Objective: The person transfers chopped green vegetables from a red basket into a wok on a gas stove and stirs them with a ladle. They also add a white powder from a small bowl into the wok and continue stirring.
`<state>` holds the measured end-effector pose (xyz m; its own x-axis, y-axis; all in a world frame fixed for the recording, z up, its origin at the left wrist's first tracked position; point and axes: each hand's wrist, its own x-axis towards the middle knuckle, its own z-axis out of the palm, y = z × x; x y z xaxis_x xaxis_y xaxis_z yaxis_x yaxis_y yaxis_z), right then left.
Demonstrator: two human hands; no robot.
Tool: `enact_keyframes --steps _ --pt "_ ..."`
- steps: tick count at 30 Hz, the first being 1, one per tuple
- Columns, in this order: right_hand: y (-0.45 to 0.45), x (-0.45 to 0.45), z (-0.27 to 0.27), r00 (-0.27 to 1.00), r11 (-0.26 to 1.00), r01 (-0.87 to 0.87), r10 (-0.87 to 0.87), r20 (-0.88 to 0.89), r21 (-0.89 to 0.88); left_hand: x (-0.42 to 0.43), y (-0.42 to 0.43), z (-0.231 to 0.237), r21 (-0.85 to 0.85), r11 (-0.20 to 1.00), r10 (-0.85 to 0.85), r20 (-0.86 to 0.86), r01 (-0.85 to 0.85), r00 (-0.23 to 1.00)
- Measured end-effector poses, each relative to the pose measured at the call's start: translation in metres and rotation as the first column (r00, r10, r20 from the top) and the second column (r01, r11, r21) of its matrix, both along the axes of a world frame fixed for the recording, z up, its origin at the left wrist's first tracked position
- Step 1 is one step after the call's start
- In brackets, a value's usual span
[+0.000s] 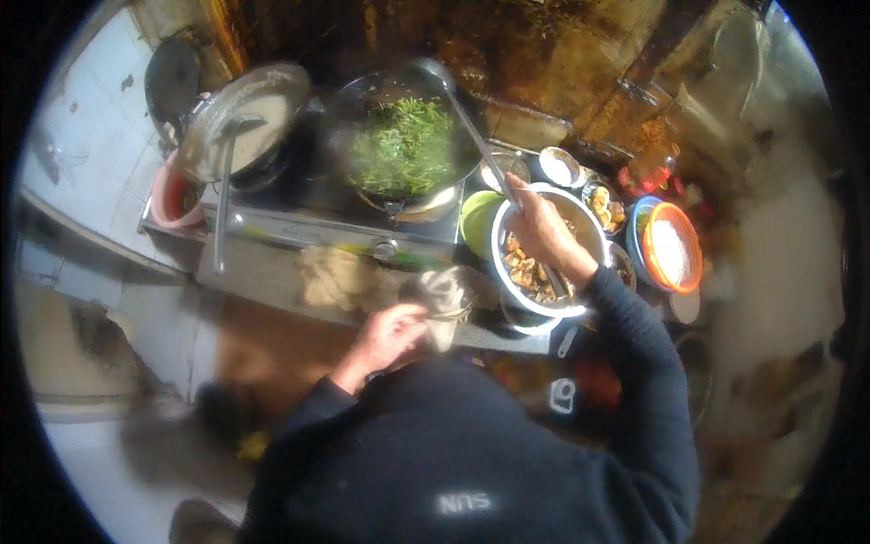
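Observation:
My right hand (554, 234) grips the metal handle of a long-handled cooking utensil (472, 132). The utensil's head reaches the far rim of a dark wok (340, 149). Chopped green vegetables (408, 149) are heaped in that wok, on a gas stove (306, 234). Under my right hand stands a white-rimmed bowl (499, 272) with brown chunks of food (527, 272) in it. My left hand (391, 336) is at the counter's front edge, fingers curled, beside a crumpled grey-and-white cloth (445, 292). Whether it pinches the cloth is unclear.
A pan of whitish liquid (262, 129) with a ladle (224, 204) stands left of the wok, near a pink basin (166, 197). A beige cloth (333, 275) lies before the stove. To the right are a green bowl (479, 221), small dishes and an orange basket (690, 238).

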<state>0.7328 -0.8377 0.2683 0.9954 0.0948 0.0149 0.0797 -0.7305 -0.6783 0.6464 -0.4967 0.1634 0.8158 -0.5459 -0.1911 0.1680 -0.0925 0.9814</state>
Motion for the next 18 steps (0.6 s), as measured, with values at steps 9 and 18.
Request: enact_keyframes --steps 9,18 --pt "0.069 -0.023 0.035 0.917 0.886 0.275 -0.125 -0.378 0.374 -0.103 0.318 -0.256 0.579 0.816 0.141 -0.222 0.014 0.965" --pt "0.092 0.041 -0.001 0.943 0.928 0.313 -0.278 -0.184 0.202 -0.167 0.407 -0.307 0.446 0.757 0.647 -0.614 -0.477 0.452"
